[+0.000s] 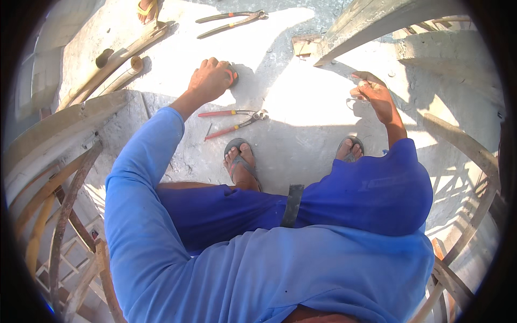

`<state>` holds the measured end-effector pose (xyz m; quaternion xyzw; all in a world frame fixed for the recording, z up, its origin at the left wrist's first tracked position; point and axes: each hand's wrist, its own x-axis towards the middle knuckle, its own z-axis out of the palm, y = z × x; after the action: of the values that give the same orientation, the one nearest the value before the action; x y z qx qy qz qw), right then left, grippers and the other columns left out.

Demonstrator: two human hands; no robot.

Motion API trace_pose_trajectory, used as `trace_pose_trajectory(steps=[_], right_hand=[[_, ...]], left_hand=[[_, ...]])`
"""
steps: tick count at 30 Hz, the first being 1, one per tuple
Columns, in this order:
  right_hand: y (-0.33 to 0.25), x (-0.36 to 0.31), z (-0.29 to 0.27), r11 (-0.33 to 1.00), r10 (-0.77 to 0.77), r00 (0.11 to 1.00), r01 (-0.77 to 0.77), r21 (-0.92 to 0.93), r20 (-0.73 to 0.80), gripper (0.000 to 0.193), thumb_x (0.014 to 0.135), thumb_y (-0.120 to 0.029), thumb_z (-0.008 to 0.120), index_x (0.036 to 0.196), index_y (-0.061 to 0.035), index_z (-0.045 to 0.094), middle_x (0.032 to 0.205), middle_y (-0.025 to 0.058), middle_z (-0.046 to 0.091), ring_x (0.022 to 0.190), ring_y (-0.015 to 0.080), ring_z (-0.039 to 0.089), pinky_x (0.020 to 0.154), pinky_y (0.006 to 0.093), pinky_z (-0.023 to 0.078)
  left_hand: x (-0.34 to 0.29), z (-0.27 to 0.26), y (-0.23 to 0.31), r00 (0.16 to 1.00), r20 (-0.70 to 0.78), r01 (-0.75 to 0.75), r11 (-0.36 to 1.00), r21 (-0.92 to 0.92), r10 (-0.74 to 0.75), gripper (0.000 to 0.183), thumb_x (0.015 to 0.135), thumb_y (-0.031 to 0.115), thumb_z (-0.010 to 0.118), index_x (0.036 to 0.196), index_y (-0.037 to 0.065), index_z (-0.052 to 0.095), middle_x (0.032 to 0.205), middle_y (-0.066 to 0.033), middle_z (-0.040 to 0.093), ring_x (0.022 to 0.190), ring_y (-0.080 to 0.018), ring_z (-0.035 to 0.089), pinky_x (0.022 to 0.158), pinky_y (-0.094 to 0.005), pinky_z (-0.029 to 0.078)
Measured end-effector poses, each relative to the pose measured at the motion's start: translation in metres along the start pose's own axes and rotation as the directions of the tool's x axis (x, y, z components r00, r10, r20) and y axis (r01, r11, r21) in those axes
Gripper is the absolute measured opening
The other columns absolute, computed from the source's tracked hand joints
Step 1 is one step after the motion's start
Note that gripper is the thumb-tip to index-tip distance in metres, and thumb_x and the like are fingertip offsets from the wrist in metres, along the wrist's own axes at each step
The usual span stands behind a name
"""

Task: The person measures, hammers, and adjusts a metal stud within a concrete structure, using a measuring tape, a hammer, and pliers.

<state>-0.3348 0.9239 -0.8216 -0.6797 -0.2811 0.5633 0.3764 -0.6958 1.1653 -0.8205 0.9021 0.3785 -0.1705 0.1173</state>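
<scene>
My left hand [209, 79] is closed round an orange and black tape measure [232, 76], mostly hidden by the fingers, low over the sunlit floor. Out to the right, my right hand [375, 96] has its fingers curled together; a small pale bit shows at the fingertips, too small to name. Just below my left hand lies a pair of pincers [237, 123] with red handles, jaws pointing right. Farther off, a second pair of pincers [234, 22] with dark and orange handles rests on the floor, its handles spread.
Wooden poles [116, 72] lie at the upper left, near another person's sandalled foot [146, 9]. A thick curved beam [371, 24] rises at the upper right, with a small wood block [306, 46] beside it. Curved wooden ribs [67, 207] stand on both sides.
</scene>
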Motion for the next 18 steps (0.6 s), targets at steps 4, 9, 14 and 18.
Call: trace_pose_trajectory(steps=[4, 9, 14, 18], right_hand=[[-0.035, 0.003, -0.016, 0.995, -0.040, 0.999, 0.037, -0.093, -0.035, 0.040, 0.093, -0.021, 0.052, 0.125, 0.0026, 0.049, 0.090, 0.0031, 0.060, 0.090, 0.0112, 0.061, 0.075, 0.0221, 0.043], [-0.079, 0.003, -0.025, 0.941, -0.128, 0.991, 0.105, -0.320, -0.049, 0.034, 0.094, -0.029, 0.051, 0.118, -0.0058, 0.058, 0.094, 0.0067, 0.063, 0.090, 0.0147, 0.061, 0.079, 0.0285, 0.044], [-0.117, 0.004, -0.013, 0.850, -0.099, 0.993, 0.117, -0.513, 0.062, 0.036, 0.088, -0.024, 0.052, 0.116, -0.0024, 0.058, 0.091, 0.0064, 0.064, 0.088, 0.0157, 0.059, 0.079, 0.0287, 0.043], [-0.139, -0.003, 0.003, 0.687, 0.069, 0.977, 0.100, -0.720, 0.201, 0.045, 0.083, -0.036, 0.059, 0.114, -0.0042, 0.059, 0.097, 0.0081, 0.061, 0.084, 0.0171, 0.056, 0.076, 0.0316, 0.044]], left_hand=[[-0.025, -0.006, -0.023, 0.986, 0.141, -0.078, 0.994, -0.080, 0.089, 0.025, 0.080, 0.022, 0.058, 0.100, 0.008, 0.060, 0.101, -0.0113, 0.058, 0.100, -0.0277, 0.056, 0.083, -0.0409, 0.047], [-0.073, 0.006, -0.032, 0.957, 0.255, -0.093, 0.981, -0.170, 0.135, 0.020, 0.077, 0.019, 0.059, 0.093, 0.007, 0.060, 0.089, -0.0120, 0.061, 0.087, -0.0304, 0.060, 0.079, -0.0420, 0.049], [-0.102, 0.059, -0.019, 0.978, 0.204, -0.002, 0.970, -0.241, 0.052, 0.038, 0.075, 0.024, 0.064, 0.109, 0.007, 0.059, 0.107, -0.0145, 0.055, 0.106, -0.0298, 0.053, 0.082, -0.0425, 0.049], [-0.103, 0.079, -0.023, 0.999, 0.029, 0.046, 0.948, -0.315, -0.039, 0.039, 0.073, 0.025, 0.068, 0.108, 0.009, 0.062, 0.104, -0.0165, 0.056, 0.103, -0.0321, 0.055, 0.085, -0.0419, 0.048]])
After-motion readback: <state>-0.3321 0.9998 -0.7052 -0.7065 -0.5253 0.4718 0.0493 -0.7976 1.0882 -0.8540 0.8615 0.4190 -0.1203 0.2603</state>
